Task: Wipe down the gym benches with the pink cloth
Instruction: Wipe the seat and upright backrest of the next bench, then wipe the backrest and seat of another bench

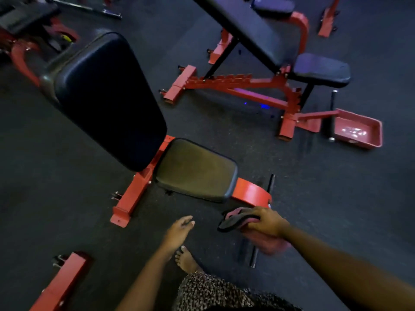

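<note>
The pink cloth (pixel 235 217) is off the pads, held in the air just beside the red front foot of the near bench (pixel 195 169), low over the floor (pixel 224 122). Nothing on the seat or on the tilted back pad (pixel 110 97) shows a wet streak or smear, so I cannot tell whether this bench has been wiped. My guess is that the wiping here is either just about to begin or just finished. A second bench (pixel 247 25) stands well apart behind it and a third bench (pixel 22 16) is at the far left edge, both untouched by the cloth at this moment, so most of the job looks to be left.

The right hand (pixel 267 221) has its fingers (pixel 251 223) curled over the bunched cloth, grasping it from above, with part of it hanging blurred below the palm. The left hand (pixel 178 230) hangs free, its fingers (pixel 188 221) loosely straight, holding and touching nothing
</note>
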The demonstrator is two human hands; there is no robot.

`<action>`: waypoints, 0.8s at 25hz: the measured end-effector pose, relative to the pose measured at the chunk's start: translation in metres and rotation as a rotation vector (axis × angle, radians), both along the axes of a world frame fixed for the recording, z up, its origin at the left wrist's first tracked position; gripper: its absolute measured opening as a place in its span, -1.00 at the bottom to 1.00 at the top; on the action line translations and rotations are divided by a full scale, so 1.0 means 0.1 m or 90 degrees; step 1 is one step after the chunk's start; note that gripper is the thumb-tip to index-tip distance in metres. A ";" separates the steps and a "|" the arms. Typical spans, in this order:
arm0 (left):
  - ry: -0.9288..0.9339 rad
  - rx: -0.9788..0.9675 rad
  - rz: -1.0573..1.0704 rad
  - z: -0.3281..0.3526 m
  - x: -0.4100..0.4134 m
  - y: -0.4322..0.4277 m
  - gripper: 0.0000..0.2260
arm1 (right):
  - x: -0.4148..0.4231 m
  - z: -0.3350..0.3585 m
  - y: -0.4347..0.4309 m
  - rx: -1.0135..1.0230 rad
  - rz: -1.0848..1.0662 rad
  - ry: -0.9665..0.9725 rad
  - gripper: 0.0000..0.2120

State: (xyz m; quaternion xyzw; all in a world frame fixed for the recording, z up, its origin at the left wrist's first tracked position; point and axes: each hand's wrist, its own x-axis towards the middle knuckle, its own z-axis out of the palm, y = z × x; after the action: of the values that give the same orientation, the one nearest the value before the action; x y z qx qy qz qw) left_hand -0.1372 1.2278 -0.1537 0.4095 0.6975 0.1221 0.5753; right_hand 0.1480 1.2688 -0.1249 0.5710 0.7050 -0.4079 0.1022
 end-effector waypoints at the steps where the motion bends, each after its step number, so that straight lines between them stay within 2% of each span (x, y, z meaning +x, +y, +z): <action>1: 0.000 0.013 0.013 0.08 0.15 -0.09 -0.70 | 0.24 0.06 -0.13 0.023 0.000 -0.004 -0.59; 4: 0.026 0.072 0.048 0.26 0.78 -0.35 -0.72 | 1.06 0.17 -0.63 0.041 -0.086 -0.013 -0.60; 9: -0.030 0.095 -0.028 0.46 2.24 -0.60 -0.74 | 2.52 0.21 -1.68 0.047 -0.381 0.027 -0.60; 13: -0.059 0.104 -0.201 0.40 3.36 -0.47 -0.79 | 3.42 0.20 -2.32 0.092 -0.630 0.025 -0.65; 16: -0.068 0.088 -0.319 0.33 4.07 -0.25 -0.71 | 3.97 0.11 -2.55 0.083 -0.806 0.028 -0.67; 20: -0.073 0.102 -0.322 0.19 4.63 0.17 -0.69 | 4.56 -0.03 -2.40 0.073 -0.931 0.016 -0.65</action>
State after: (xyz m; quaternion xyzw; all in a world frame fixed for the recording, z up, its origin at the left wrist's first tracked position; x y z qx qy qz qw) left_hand 0.3255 1.2447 -0.1345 0.6075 0.5275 0.0522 0.5915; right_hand 0.6040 1.0292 -0.1275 0.8953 0.1649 -0.3410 -0.2343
